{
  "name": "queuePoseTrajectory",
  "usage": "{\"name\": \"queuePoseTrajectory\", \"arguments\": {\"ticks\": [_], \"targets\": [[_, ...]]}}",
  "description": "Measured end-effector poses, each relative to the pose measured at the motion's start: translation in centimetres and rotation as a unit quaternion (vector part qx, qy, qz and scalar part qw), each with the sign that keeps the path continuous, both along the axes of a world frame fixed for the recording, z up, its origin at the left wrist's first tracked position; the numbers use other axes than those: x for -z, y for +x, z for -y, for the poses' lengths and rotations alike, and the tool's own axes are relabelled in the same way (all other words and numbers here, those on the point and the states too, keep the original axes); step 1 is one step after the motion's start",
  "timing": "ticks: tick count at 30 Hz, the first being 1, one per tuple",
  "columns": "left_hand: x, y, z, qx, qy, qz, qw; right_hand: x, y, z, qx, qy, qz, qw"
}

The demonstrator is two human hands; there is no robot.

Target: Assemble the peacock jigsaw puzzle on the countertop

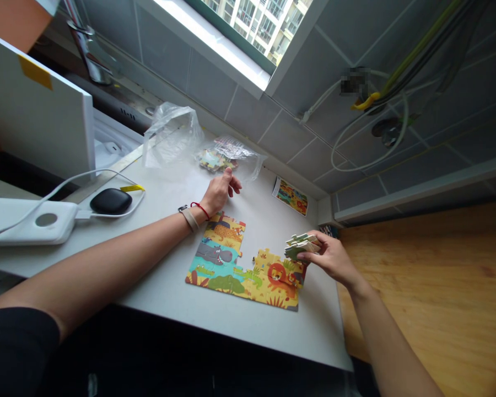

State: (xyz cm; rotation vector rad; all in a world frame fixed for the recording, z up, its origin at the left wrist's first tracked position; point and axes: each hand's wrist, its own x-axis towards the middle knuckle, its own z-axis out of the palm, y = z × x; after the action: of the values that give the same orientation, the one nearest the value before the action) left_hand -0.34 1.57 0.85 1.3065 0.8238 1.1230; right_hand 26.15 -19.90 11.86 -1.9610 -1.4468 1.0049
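Observation:
A partly assembled jigsaw puzzle lies on the white tabletop, showing a hippo, a lion, a crocodile and a spotted cat. Its far middle has a gap. Above the puzzle's right side, my right hand grips a small stack of puzzle pieces between thumb and fingers. My left hand is past the puzzle's far left corner, its fingers loosely bent and apart with nothing visible in them. Just beyond its fingertips are more puzzle pieces, partly under a clear plastic bag.
A small picture card lies near the tiled wall. Another crumpled clear bag is at the back left. To the left are a black rounded case, a white charger with a cable, and a white panel. A wooden surface adjoins at right.

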Motion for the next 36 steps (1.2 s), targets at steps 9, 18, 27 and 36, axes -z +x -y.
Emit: {"name": "queuePoseTrajectory", "arguments": {"ticks": [9, 18, 27, 36], "targets": [[0.3, 0.1, 0.0, -0.001, 0.015, -0.007, 1.0, -1.1, -1.9, -0.1, -0.121, -0.004, 0.145, 0.982], [0.4, 0.1, 0.1, 0.003, 0.018, -0.006, 1.0, -0.4, -1.7, 0.0, -0.124, -0.038, 0.111, 0.985], [0.3, 0.1, 0.2, 0.006, 0.019, -0.011, 1.0, 0.2, 1.0, -0.3, 0.061, 0.076, -0.022, 0.995], [0.4, 0.1, 0.1, 0.01, 0.026, -0.011, 1.0, -4.7, 1.0, 1.2, 0.072, 0.044, -0.127, 0.988]]}}
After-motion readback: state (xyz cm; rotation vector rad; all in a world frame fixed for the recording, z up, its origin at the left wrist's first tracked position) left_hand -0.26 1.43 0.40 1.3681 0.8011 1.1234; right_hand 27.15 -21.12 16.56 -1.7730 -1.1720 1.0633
